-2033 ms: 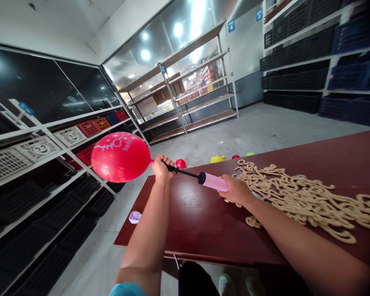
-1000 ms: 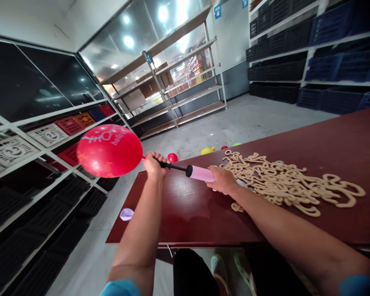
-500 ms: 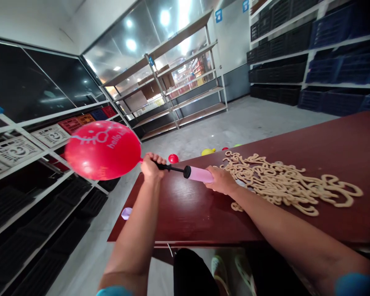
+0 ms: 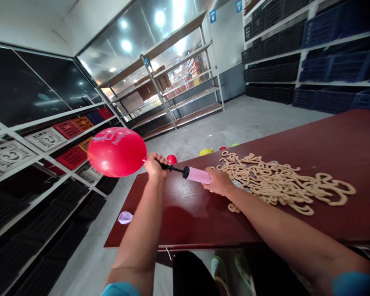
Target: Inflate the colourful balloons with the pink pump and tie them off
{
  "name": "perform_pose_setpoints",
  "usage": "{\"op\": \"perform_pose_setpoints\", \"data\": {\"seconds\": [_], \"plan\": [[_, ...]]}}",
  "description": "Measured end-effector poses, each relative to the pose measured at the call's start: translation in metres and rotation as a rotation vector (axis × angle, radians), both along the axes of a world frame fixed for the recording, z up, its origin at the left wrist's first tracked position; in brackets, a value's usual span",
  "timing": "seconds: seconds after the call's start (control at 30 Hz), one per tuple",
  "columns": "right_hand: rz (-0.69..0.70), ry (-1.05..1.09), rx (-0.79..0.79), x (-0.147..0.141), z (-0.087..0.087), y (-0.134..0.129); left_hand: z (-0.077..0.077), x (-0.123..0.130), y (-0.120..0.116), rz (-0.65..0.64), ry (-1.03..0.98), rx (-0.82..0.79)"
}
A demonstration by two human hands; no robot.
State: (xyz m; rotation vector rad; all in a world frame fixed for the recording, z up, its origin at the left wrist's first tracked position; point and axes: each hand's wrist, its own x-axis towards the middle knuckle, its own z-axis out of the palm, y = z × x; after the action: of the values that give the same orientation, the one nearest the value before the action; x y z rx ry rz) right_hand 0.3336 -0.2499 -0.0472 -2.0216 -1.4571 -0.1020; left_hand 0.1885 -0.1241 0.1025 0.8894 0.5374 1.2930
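An inflated red balloon (image 4: 119, 152) with pale printing hangs in the air at the left, its neck running into my left hand (image 4: 156, 165). That hand is closed round the neck and the black end of a balloon pump; the joint between them is hidden by my fingers. From there a black rod leads to the pump's pink barrel (image 4: 199, 175), round which my right hand (image 4: 219, 181) is wrapped. The pump is held above the dark red table (image 4: 185, 222). A limp lilac balloon (image 4: 125, 217) lies near the table's left edge.
Tangled beige cords (image 4: 277, 181) spread over the table to the right. Beyond the far edge, a small red balloon (image 4: 171, 159) and a yellow balloon (image 4: 206, 152) lie on the floor. Metal shelves (image 4: 172, 111) stand behind; crates (image 4: 69, 129) fill racks at left and right.
The red balloon looks smaller, and its printing has turned upward. Its far end has drawn in toward my left hand. Both hands keep their hold on the pump; the view has shifted slightly.
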Motion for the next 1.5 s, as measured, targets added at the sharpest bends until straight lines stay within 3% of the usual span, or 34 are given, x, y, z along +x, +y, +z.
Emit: {"op": "perform_pose_setpoints", "data": {"seconds": [0.13,0.27,0.37,0.6,0.7,0.83,1.07,1.2,1.33,1.5], "plan": [[-0.019,-0.001,-0.018,0.0,0.0,-0.001,-0.035,0.026,-0.02,-0.034,-0.008,-0.093],[0.006,-0.012,-0.01,-0.001,0.003,-0.003,-0.042,0.024,-0.026,-0.027,-0.042,-0.091],[0.05,-0.018,0.015,-0.002,0.005,-0.004,-0.025,0.005,-0.018,0.001,-0.041,-0.093],[0.081,0.013,0.049,-0.004,0.009,-0.002,0.047,-0.058,0.005,0.053,-0.033,0.087],[0.08,0.007,0.064,-0.005,0.007,-0.001,0.057,-0.065,0.01,0.055,-0.027,0.145],[0.035,-0.01,0.044,0.0,0.0,0.0,0.034,-0.046,0.014,0.089,-0.039,0.06],[-0.024,-0.045,-0.022,0.003,-0.005,0.0,-0.036,0.016,-0.002,0.022,-0.036,-0.191],[-0.028,-0.045,-0.053,0.001,-0.001,-0.002,-0.054,0.03,-0.014,0.003,-0.065,-0.203],[0.001,-0.054,-0.044,-0.001,0.003,-0.003,-0.039,0.013,-0.011,-0.011,-0.078,-0.15],[0.036,-0.055,0.018,-0.002,0.005,-0.003,0.012,-0.031,0.003,0.022,-0.069,-0.058]]}}
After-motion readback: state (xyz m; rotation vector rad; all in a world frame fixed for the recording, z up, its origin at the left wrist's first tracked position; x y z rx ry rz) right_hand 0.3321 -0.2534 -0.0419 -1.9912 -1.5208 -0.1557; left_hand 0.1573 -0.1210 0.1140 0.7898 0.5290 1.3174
